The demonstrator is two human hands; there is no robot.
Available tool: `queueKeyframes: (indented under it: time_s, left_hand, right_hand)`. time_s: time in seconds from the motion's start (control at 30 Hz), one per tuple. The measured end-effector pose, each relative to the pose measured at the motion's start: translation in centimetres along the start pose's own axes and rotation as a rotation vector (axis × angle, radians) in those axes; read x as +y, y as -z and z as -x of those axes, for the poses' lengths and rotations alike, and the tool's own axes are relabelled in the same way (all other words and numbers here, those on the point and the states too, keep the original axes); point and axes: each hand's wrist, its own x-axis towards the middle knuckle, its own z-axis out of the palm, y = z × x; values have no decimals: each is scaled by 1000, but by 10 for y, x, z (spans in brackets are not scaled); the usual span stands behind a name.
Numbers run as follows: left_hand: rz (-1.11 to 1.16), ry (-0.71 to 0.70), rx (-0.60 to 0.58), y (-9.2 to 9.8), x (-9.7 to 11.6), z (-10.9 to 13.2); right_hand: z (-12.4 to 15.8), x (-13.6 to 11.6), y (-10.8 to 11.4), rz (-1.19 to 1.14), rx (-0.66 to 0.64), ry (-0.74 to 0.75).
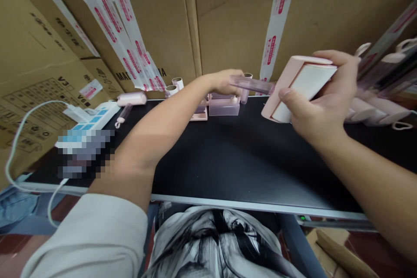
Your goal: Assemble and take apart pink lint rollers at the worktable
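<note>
Pale sleeve fabric [94, 230] was seen at the table's [211, 160] near side. Above its right side, a pink roller case [288, 80] was gripped by the right hand [322, 108], thumb across the front presumably for steadiness; toward its far edge, what the left hand [224, 80] held could not be told.

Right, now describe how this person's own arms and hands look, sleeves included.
The left arm wears a loose, pale grey fabric sleeve, creased and ending near the elbow; the forearm is bare. The right arm shows no sleeve within view. The left hand and right hand are ungloved, with no watch or bracelet visible.
</note>
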Motion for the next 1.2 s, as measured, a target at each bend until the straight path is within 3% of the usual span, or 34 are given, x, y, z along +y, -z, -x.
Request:
queueKeyframes:
  time_s: [0.07,0.1,0.17,0.2,0.27,0.33,0.4,0.47,0.53,0.63,0.73,0.9,1.2]
  left_hand:
    - [81,79,72,15,-1,5]
    - [107,129,167,24,1,10]
    - [127,173,332,38,15,29]
    - [125,153,337,43,25,43]
    - [72,65,234,46,54,74]
    - [-66,-8,47,37,85,109]
    - [-185,28,-57,23,110,139]
    - [-205,108,-121,10,121,161]
    - [-129,170,-133,3,120,175]
    - [92,183,1,5,107,185]
    - [207,33,141,11,102,186]
    - [131,-162,160,14,117,182]
    - [80,-115,249,10,115,174]
  right_hand:
    - [6,1,-4,-85,-31,-102]
    - [10,2,-6,-135,-66,-177]
    - [19,3,-12,-221,-164,-331]
    - [24,3,-16,-249,-216,-392]
    - [33,0,-22,-282,-297,-464]
    - [40,-6,-27,-305,-347,-491]
    - [46,-13,-30,-341,-408,-530]
    - [51,-20,-32,-364,-486,-562]
    - [56,-26,-33,-361,-562,-543]
    - [62,-30,-31,-302,-685,-407]
    - [65,-35,-30,-279,-803,-303]
    - [63,-44,-30,-316,-891,-206]
    - [74,-41,-40,-354,-847,-180]
